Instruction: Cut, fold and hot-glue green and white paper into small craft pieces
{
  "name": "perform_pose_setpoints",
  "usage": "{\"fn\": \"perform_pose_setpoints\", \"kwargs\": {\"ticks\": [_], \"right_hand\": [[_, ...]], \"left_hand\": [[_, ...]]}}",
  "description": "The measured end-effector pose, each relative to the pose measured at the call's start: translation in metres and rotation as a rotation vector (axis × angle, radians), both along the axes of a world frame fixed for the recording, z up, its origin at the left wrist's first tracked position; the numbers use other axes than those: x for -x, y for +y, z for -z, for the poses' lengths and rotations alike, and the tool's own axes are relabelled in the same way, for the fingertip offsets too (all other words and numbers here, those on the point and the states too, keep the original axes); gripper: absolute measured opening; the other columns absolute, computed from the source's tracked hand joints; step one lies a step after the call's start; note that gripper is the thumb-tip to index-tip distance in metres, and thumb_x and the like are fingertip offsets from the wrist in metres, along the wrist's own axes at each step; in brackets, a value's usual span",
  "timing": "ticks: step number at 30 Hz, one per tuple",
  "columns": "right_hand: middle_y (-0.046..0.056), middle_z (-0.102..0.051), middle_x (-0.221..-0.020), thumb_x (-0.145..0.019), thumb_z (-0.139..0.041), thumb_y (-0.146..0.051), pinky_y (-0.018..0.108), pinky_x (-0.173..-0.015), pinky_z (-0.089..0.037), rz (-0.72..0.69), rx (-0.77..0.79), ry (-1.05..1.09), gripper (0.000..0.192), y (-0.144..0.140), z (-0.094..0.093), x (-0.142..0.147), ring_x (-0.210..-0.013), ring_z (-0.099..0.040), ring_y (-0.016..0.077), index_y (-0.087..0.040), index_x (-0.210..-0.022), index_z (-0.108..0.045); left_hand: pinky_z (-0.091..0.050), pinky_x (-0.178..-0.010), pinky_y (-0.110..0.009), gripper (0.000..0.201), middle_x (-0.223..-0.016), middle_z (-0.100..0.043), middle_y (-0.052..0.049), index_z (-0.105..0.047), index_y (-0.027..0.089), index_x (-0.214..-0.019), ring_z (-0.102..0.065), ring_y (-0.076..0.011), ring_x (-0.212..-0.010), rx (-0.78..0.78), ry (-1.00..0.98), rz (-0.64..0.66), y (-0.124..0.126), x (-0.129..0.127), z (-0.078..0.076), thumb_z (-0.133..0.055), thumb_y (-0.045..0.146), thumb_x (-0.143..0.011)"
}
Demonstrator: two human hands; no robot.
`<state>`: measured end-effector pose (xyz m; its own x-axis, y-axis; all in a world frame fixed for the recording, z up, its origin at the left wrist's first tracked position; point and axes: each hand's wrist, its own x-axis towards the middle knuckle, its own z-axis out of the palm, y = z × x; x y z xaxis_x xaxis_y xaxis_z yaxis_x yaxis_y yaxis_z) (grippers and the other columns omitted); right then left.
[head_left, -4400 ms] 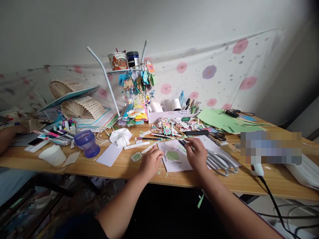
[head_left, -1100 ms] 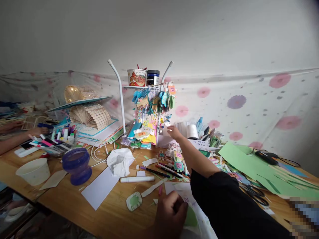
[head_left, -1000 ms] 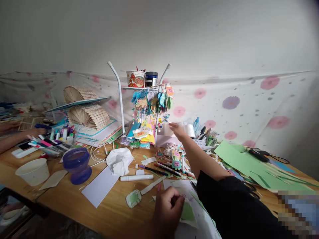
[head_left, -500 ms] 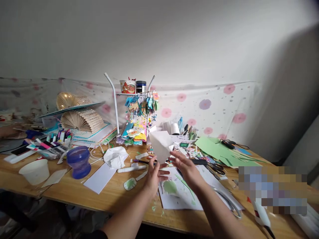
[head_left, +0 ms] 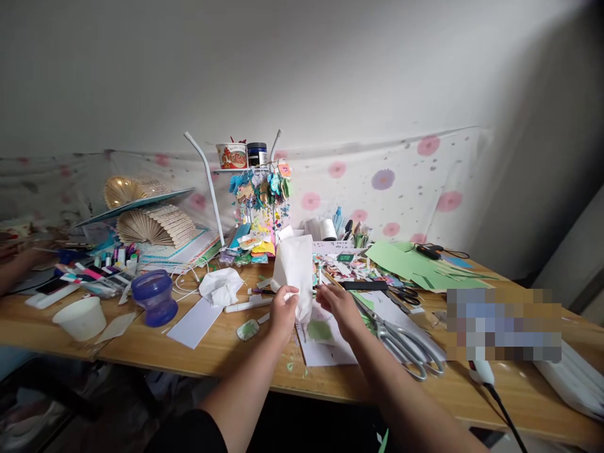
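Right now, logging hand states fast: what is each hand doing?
Left hand: closed on the white tissue.
Right hand: by the tissue's lower edge; grip cannot be told.

Blurred patch: a mosaic block (head_left: 504, 325) covers part of the wooden table (head_left: 226, 352) at right; what lies under it cannot be told.
White tissue sheet (head_left: 295, 267): its lower edge is hidden behind the left hand (head_left: 284, 313).
Cut off at left: another person's arm (head_left: 12, 270), only partly in frame.
Cut off at right: flat white object (head_left: 573, 380) at the table's corner.
Too small: the coloured paper charms (head_left: 259, 189) hanging on the white rack.
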<state>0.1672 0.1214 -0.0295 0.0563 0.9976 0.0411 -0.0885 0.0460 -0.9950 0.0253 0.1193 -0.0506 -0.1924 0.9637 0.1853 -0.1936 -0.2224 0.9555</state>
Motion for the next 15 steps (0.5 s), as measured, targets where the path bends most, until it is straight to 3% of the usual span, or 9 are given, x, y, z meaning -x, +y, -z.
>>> {"fn": "perform_pose_setpoints", "kwargs": {"ticks": [6, 12, 15], "right_hand": [[0.009, -0.067, -0.076, -0.083, -0.056, -0.042, 0.032, -0.059, -0.050, -0.023, 0.204, 0.015, 0.031, 0.060, -0.021, 0.027, -0.064, -0.063, 0.0194, -0.012, -0.086, -0.062], [0.008, -0.059, -0.114, -0.089, -0.055, -0.032, 0.040, -0.080, -0.052, -0.021, 0.303, -0.075, 0.032, 0.091, -0.025, 0.053, -0.095, -0.060, 0.0201, -0.014, -0.115, -0.055], [0.009, -0.056, -0.118, -0.089, -0.054, -0.032, 0.041, -0.082, -0.051, 0.036, 0.243, -0.110, 0.033, 0.097, -0.022, 0.059, -0.099, -0.059, 0.0208, -0.016, -0.118, -0.053]], "left_hand": [[-0.022, -0.042, -0.019, 0.015, -0.044, -0.045, 0.007, -0.053, 0.018, -0.066, -0.035, -0.0066, -0.038, 0.105, 0.029, 0.129, -0.011, -0.005, -0.005, -0.064, 0.025, -0.058], [-0.016, -0.042, -0.020, 0.007, -0.044, -0.042, 0.007, -0.051, 0.018, -0.059, -0.029, -0.0059, -0.039, 0.085, 0.031, 0.200, -0.012, -0.001, -0.003, -0.056, 0.019, -0.055], [-0.017, -0.044, -0.020, 0.006, -0.045, -0.041, 0.006, -0.051, 0.017, -0.055, -0.030, -0.0062, -0.042, 0.063, 0.072, 0.198, -0.011, 0.001, -0.004, -0.055, 0.017, -0.052]]}}
